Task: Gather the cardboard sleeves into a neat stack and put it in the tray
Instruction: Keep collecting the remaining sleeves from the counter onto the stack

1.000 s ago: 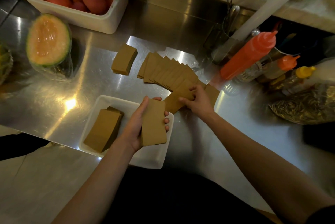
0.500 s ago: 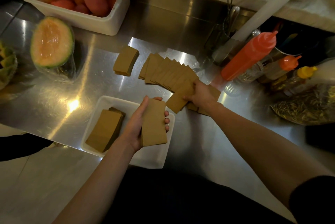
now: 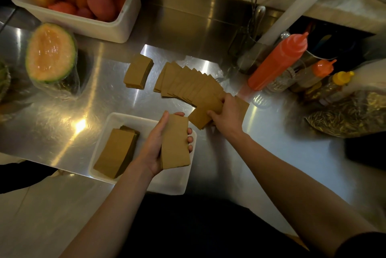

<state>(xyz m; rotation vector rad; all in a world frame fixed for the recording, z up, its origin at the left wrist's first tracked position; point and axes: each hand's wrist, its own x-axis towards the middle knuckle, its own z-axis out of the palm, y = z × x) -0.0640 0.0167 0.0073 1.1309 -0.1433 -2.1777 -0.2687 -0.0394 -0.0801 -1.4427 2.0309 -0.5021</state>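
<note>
Brown cardboard sleeves lie fanned out in an overlapping row (image 3: 188, 85) on the steel counter. My right hand (image 3: 228, 114) grips the near end of that fan, fingers closed on a few sleeves (image 3: 201, 118). My left hand (image 3: 160, 145) holds a squared stack of sleeves (image 3: 174, 142) above the right half of the white tray (image 3: 117, 118). One stack of sleeves (image 3: 116, 153) lies in the tray's left half. A separate small stack (image 3: 137, 71) rests on the counter left of the fan.
A cut melon in film (image 3: 51, 53) and a white tub of fruit (image 3: 83, 0) stand at the back left. Orange and yellow squeeze bottles (image 3: 279, 61), a cutlery holder (image 3: 248, 42) and a bag of seeds (image 3: 351, 115) crowd the right. The counter's near edge runs just under the tray.
My right hand has slid from the fan's far right end toward the tray, dragging a few sleeves with it. The left hand and its stack have stayed put.
</note>
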